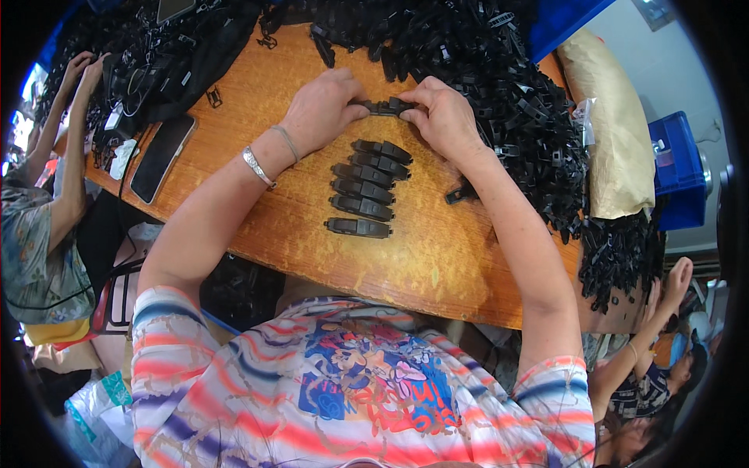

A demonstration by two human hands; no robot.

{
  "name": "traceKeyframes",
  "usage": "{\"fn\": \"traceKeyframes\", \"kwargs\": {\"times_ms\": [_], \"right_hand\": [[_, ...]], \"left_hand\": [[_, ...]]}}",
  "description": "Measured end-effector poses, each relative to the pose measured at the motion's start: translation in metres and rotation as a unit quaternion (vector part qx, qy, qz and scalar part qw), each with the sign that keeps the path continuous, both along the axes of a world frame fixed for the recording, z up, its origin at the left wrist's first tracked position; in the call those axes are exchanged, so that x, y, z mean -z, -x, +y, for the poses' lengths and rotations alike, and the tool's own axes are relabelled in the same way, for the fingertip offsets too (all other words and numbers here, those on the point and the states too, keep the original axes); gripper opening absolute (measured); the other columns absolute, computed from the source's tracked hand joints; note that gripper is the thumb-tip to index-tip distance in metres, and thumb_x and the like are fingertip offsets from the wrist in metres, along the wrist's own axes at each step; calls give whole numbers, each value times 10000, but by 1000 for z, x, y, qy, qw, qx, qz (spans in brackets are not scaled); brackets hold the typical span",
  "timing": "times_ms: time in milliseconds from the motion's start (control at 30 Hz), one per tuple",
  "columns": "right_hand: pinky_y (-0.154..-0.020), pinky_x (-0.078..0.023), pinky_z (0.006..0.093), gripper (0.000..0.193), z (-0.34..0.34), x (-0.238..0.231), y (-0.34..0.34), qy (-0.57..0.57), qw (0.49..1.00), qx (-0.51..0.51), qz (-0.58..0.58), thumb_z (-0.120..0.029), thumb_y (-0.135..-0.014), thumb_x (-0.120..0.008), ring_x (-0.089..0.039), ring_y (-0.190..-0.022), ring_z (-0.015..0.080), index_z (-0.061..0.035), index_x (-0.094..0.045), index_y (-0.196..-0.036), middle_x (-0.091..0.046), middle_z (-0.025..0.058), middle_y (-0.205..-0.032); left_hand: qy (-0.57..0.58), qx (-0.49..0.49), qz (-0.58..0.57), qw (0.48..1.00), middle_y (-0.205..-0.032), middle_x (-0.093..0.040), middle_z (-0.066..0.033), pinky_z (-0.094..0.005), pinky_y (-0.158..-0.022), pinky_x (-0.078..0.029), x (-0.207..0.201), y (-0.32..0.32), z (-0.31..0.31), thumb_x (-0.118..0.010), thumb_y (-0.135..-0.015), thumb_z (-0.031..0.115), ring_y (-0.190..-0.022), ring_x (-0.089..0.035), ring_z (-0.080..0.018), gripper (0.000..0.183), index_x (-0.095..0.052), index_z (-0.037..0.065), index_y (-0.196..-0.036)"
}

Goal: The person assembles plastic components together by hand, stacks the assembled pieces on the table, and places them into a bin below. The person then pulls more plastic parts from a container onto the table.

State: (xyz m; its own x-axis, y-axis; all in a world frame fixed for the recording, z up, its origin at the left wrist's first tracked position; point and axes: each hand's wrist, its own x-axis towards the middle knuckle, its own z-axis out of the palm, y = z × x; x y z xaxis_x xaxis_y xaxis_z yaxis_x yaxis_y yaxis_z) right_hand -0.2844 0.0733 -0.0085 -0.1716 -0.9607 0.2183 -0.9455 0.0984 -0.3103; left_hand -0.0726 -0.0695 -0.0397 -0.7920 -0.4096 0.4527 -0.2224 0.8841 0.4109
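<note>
Both of my hands hold one black plastic buckle (384, 107) between them over the wooden table (437, 257). My left hand (324, 105) pinches its left end; my right hand (445, 117) pinches its right end. Just below the hands lies a neat row of several joined black buckles (363, 189), one under the other. A big heap of loose black buckle parts (499, 78) spreads along the far and right side of the table, close to my right hand. One loose part (460, 193) lies by my right forearm.
A dark phone (162, 158) lies at the table's left, beside black straps and parts (164, 54). A brown paper bag (616, 140) and a blue crate (679, 168) are at the right. Another person's arms (70, 132) reach in at the left, another person's hand (671, 288) at the lower right.
</note>
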Motion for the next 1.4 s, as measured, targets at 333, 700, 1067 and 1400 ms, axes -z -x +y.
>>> {"fn": "traceKeyframes", "kwargs": {"times_ms": [333, 700, 1067, 1400], "right_hand": [[-861, -601, 496, 232, -13, 2, -10, 29, 993, -91, 74, -211, -900, -853, -742, -985, 372, -91, -840, -1098, -704, 106, -1071], [-865, -603, 411, 322, 77, -56, 34, -40, 999, 2, 32, -186, -915, -852, -757, -963, 303, -70, -813, -1213, -759, 119, -1041], [-856, -634, 481, 279, 73, -26, -9, -69, 980, 92, 163, -232, -955, -792, -783, -971, 395, -49, -748, -1162, -746, 178, -1116], [-845, -630, 493, 174, 88, -11, 1, -26, 986, 74, 148, -22, -921, -710, -772, -978, 403, 2, -706, -1093, -668, 202, -1208]], "left_hand": [[10, 26, 23, 999, -1038, -666, -139, -472, -874, -557, -2, 8, 1, -835, -907, 155, -1002, -676, -386, 209, -753, 18, -1042], [-175, 78, -101, 976, -1143, -808, -171, -394, -934, -617, -44, -10, -18, -772, -983, 135, -1041, -778, -313, 331, -785, 37, -1298], [145, -6, -74, 987, -1200, -656, -118, -451, -1016, -587, -19, 70, -29, -736, -991, 91, -1206, -638, -336, 267, -745, 89, -1258], [161, 61, -32, 985, -1097, -678, -88, -461, -955, -541, -23, 56, -9, -821, -939, 164, -1127, -648, -326, 193, -678, 74, -1031]]}}
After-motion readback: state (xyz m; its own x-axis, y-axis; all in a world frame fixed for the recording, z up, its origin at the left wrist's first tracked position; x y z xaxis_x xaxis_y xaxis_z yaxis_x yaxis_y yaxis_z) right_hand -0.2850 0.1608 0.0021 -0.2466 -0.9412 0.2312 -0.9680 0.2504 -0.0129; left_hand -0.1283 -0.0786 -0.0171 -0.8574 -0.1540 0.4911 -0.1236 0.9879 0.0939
